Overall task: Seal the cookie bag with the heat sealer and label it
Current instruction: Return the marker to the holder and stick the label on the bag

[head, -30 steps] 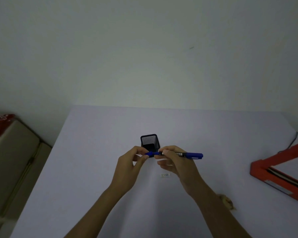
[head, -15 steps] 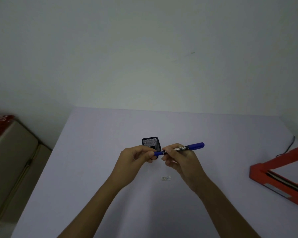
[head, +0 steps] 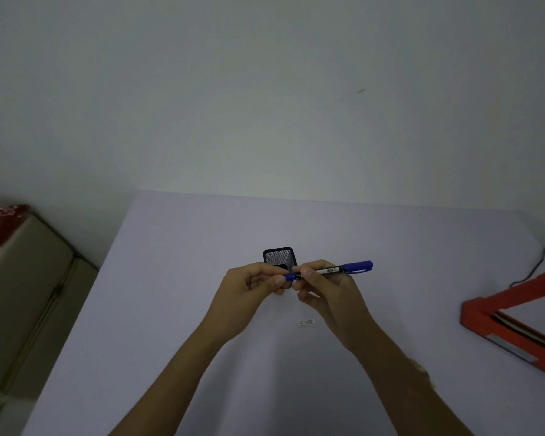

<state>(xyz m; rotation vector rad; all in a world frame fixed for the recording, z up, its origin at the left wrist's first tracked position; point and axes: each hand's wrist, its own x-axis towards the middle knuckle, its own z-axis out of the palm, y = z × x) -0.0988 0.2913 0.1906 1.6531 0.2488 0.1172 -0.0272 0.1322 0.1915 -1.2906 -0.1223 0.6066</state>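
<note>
Head cam view: there's a white sticker with print on the blue pen [head: 334,270], too small for me to read, and the same goes for the little label [head: 306,323] lying on the table [head: 170,278] just below my hands. My right hand [head: 331,291] has its fingers clamped round the pen's barrel, the far end poking out to the right. My left hand [head: 249,291] pinches the pen's near end, thumb and fingertips together on it. Both arms reach forward, hands meeting mid-table. The black mesh cup [head: 279,258] sits right behind them; can't tell what's inside. The red heat sealer [head: 501,313] is off to my right, well apart.
</note>
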